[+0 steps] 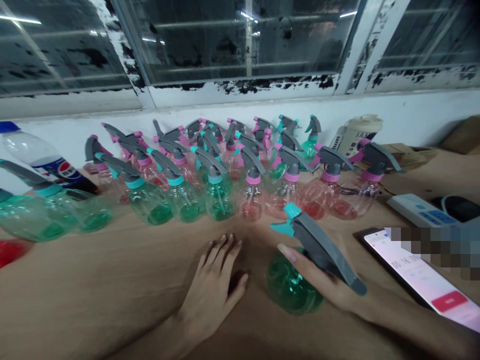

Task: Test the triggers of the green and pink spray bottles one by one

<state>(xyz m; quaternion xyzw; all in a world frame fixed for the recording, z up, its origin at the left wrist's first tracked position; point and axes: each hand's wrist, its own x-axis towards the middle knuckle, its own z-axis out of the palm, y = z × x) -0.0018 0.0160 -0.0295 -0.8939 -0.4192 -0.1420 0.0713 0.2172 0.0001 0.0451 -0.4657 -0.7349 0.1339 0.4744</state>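
My right hand (330, 282) is wrapped round a green spray bottle (290, 287) with a grey trigger head and teal nozzle (318, 240), standing on the wooden table (93, 280). My left hand (215, 287) rests flat on the table just left of that bottle, fingers stretched out, holding nothing. Behind both hands stand several more spray bottles in rows, green ones (219, 192) toward the left and pink ones (253, 192) toward the right.
A smartphone (423, 277) with a lit screen lies at the right. A white power strip (420, 210) sits behind it. A Pepsi bottle (41, 157) lies at the far left, a coffee cup (356, 132) by the wall under the window.
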